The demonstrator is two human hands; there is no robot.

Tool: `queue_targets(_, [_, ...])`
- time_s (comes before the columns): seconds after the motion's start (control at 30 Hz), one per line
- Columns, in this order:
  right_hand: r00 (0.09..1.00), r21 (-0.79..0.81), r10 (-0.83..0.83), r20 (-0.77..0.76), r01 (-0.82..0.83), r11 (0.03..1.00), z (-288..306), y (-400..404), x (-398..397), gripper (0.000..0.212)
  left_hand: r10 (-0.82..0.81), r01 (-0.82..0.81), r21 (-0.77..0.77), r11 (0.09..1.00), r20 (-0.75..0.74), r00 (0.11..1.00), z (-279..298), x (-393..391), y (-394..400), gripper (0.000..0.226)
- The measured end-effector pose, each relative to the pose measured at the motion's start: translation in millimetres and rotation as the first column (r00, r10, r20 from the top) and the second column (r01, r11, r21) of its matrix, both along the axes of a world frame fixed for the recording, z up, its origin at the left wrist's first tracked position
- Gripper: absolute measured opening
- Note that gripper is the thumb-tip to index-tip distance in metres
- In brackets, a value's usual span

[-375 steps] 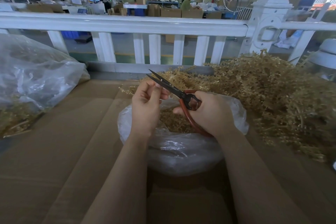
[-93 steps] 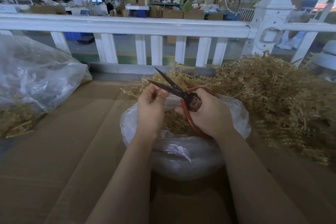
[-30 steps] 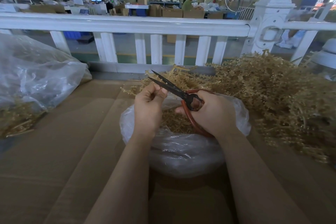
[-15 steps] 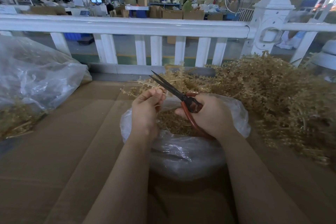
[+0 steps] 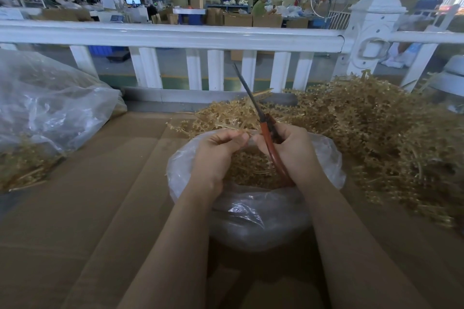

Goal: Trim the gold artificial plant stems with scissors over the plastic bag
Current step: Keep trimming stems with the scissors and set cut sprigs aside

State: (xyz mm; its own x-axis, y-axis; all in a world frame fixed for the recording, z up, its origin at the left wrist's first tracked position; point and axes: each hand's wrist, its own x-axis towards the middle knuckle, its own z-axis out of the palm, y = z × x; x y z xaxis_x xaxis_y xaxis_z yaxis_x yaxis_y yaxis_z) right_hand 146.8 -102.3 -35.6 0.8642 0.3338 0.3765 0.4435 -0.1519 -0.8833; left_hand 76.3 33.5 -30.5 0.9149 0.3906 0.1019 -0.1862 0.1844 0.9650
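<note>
My right hand grips the red-handled scissors; their dark blades are closed and point up and away toward the railing. My left hand pinches a small gold stem piece between its fingertips, close to my right thumb. Both hands hover over the open clear plastic bag, which holds cut gold trimmings. A big heap of gold artificial plant stems lies to the right and behind the bag.
Brown cardboard covers the work surface. A second large clear bag with gold pieces sits at the left. A white railing runs across just beyond the surface; people work at benches in the hall behind it.
The scissor blades have shut and swung from pointing left to pointing up and away. My left hand has dropped slightly and its fingertips now meet my right thumb.
</note>
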Motion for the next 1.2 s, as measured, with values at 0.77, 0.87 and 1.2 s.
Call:
queue_targets(0.77, [0.960, -0.370, -0.069, 0.271, 0.170, 0.913, -2, -4, -5, 0.051, 0.198, -0.185, -0.104, 0.977, 0.126, 0.972, 2, 2, 7, 0.024])
queue_targets(0.87, [0.948, -0.385, -0.071, 0.310, 0.194, 0.902, -6, -4, -3, 0.056, 0.209, -0.197, -0.099, 0.975, 0.135, 0.968, -1, 4, 10, 0.032])
queue_targets(1.2, [0.891, -0.437, -0.073, 0.448, 0.290, 0.851, 1, -6, -8, 0.040, 0.182, -0.176, -0.046, 0.983, 0.212, 0.960, -2, 5, 11, 0.029])
